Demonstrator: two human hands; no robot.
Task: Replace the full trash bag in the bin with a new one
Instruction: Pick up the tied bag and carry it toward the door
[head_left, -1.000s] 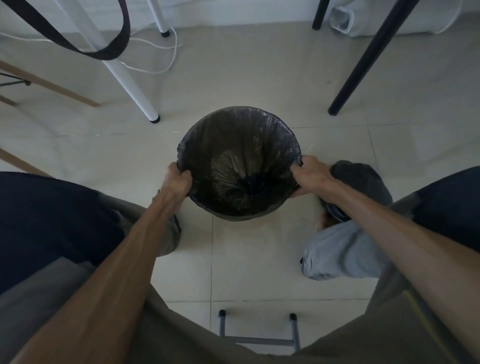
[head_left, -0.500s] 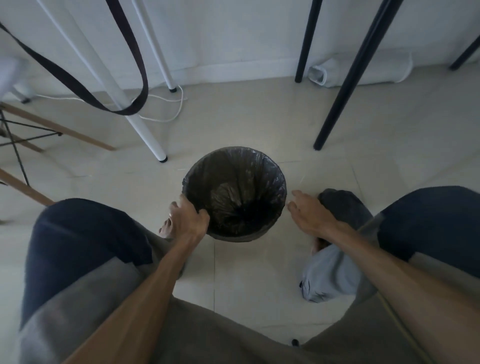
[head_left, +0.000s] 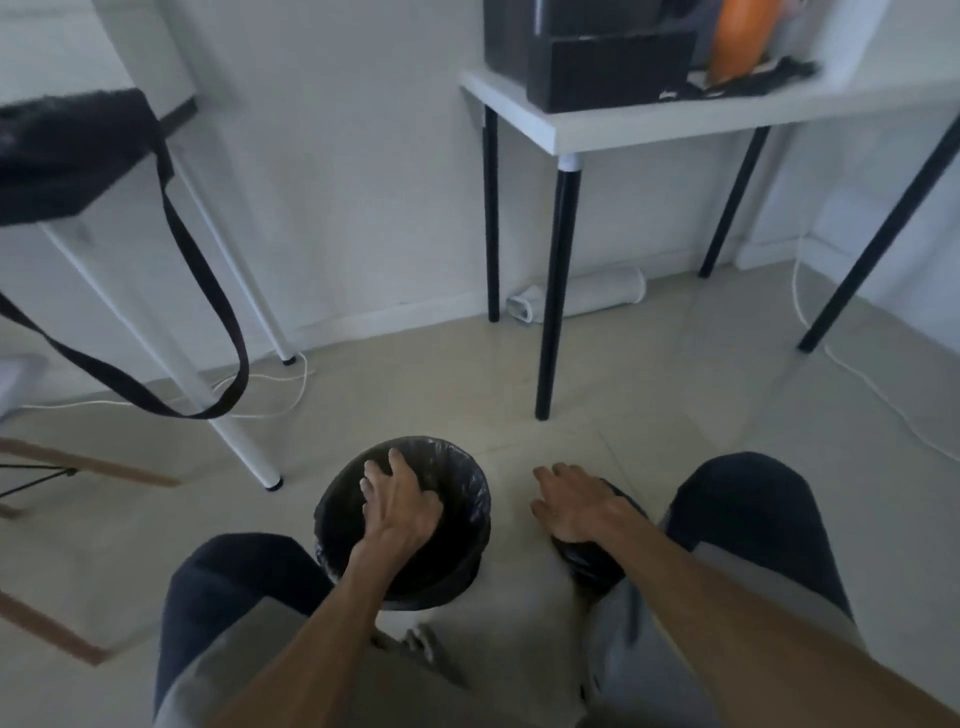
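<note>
A small round bin (head_left: 400, 618) stands on the tiled floor between my knees. It is lined with a black trash bag (head_left: 467, 499) that is folded over the rim. My left hand (head_left: 400, 506) is over the bin's mouth, palm down, fingers spread, holding nothing. To the right of the bin lies a dark bag-like bundle (head_left: 592, 564). My right hand (head_left: 574, 504) is flat over its top with the fingers stretched forward; I cannot tell whether it touches the bundle.
A black table leg (head_left: 553, 291) stands just behind the bin. A white table leg (head_left: 244, 441) is at the left, with a black strap (head_left: 208, 291) hanging near it. Cables (head_left: 291, 384) lie along the wall. Wooden chair legs (head_left: 93, 470) are at the far left.
Both hands let go of the bin's rim. The left moved over the bin's mouth, the right moved right over the dark bundle. My view lifted toward the wall and tables.
</note>
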